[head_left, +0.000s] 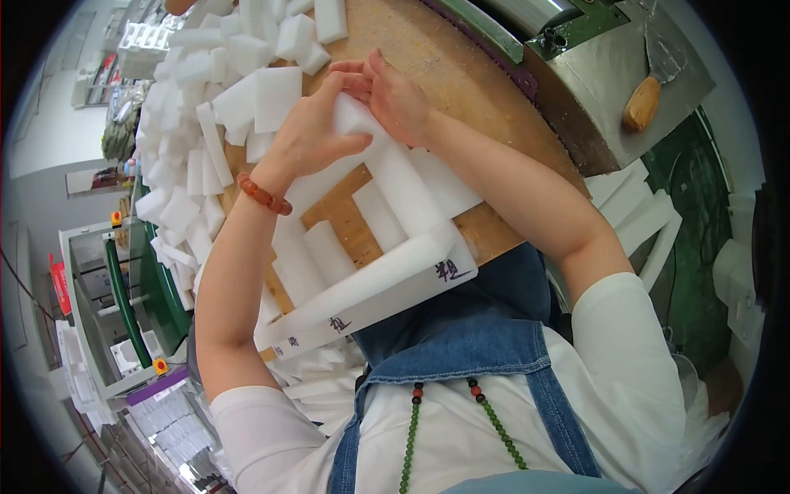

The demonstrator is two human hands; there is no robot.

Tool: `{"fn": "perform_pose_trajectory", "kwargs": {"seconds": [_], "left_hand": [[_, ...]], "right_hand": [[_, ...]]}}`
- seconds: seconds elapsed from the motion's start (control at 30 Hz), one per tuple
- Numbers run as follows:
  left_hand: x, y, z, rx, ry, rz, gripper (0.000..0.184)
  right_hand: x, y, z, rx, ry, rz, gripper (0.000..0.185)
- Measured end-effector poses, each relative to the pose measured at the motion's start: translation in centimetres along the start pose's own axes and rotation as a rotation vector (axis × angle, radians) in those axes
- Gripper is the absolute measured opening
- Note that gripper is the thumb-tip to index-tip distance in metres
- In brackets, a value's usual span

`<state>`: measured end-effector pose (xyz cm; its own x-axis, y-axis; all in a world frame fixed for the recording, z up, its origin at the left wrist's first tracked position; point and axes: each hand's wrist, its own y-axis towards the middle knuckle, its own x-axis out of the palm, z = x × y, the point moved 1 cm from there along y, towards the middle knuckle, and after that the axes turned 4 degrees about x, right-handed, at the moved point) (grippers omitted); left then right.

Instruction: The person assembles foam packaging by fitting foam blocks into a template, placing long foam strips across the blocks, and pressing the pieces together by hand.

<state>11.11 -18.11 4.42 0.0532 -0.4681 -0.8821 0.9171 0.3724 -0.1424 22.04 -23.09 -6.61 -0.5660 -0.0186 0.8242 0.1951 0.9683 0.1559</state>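
A white foam frame (pixel 384 183) made of thick bars lies on the wooden table in front of my body. Dark handwritten characters mark its near bar (pixel 387 300). My left hand (pixel 321 128), with an orange-brown bead bracelet at the wrist, curves round the frame's far corner, thumb apart on the near side. On the other side of that corner my right hand (pixel 399 103) presses with its palm, its fingers meeting the left fingertips. The fingers partly hide the corner. Between the bars, smaller foam blocks (pixel 329 251) rest on the table.
White foam offcuts (pixel 185 156) are heaped at the left of the wooden table (pixel 461 62). A green-framed machine (pixel 568 90) stands at the right, with a wooden-handled scraper (pixel 642 103) on its metal top. Long foam strips (pixel 638 218) lean below it.
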Motion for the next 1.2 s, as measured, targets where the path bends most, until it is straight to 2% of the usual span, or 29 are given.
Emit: {"fn": "perform_pose_trajectory", "kwargs": {"seconds": [0.2, 0.37, 0.5, 0.6, 0.67, 0.73, 0.8, 0.9, 0.93, 1.0, 1.1, 1.17, 1.2], "left_hand": [[-0.1, -0.2, 0.0, 0.066, 0.01, 0.014, 0.056], [0.2, -0.3, 0.2, 0.157, -0.055, 0.117, 0.046], [0.8, -0.2, -0.6, 0.235, -0.204, 0.391, 0.033], [1.1, -0.5, -1.3, 0.212, -0.15, 0.567, 0.023], [1.1, -0.7, -1.7, 0.128, -0.075, 0.638, 0.019], [1.2, -1.0, -1.4, 0.18, 0.17, 0.686, 0.016], [1.6, -1.8, -1.1, 0.092, 0.396, 0.55, 0.018], [0.4, -5.7, -1.7, -0.125, 0.318, 0.361, 0.027], [-0.1, -7.4, -2.7, -0.153, 0.324, 0.384, 0.027], [-1.1, -11.6, -5.8, 0.03, 0.518, 0.374, 0.033], [-2.9, -18.4, -10.8, -0.193, 0.424, 0.287, 0.034], [-3.1, -23.7, -14.5, -0.3, 0.423, 0.422, 0.036], [-3.2, -26.4, -17.6, -0.311, 0.57, 0.378, 0.035]], "right_hand": [[-1.1, 0.2, -0.6, 0.11, 0.182, 0.107, 0.061], [-1.3, 0.3, -1.0, 0.077, 0.051, 0.158, 0.058], [1.3, -0.5, -0.8, -0.047, -0.179, 0.083, 0.041], [2.3, -1.0, -0.4, -0.007, -0.339, 0.038, 0.036], [1.8, -1.2, -1.0, 0.042, -0.679, 0.004, 0.036], [0.1, -0.7, -0.2, 0.076, -0.56, -0.031, 0.028], [2.3, -1.6, -0.4, -0.073, -0.484, 0.031, 0.02], [0.2, -1.4, -1.5, 0.092, -0.596, -0.04, 0.021], [0.9, -1.6, -1.7, 0.104, -0.605, 0.004, 0.023], [0.5, -1.5, -1.7, 0.08, -0.654, 0.036, 0.027], [1.5, -2.0, -1.8, 0.111, -0.646, 0.031, 0.031], [1.5, -2.0, -1.9, 0.121, -0.64, 0.109, 0.032], [1.5, -1.9, -2.1, 0.123, -0.652, 0.096, 0.032]]}}
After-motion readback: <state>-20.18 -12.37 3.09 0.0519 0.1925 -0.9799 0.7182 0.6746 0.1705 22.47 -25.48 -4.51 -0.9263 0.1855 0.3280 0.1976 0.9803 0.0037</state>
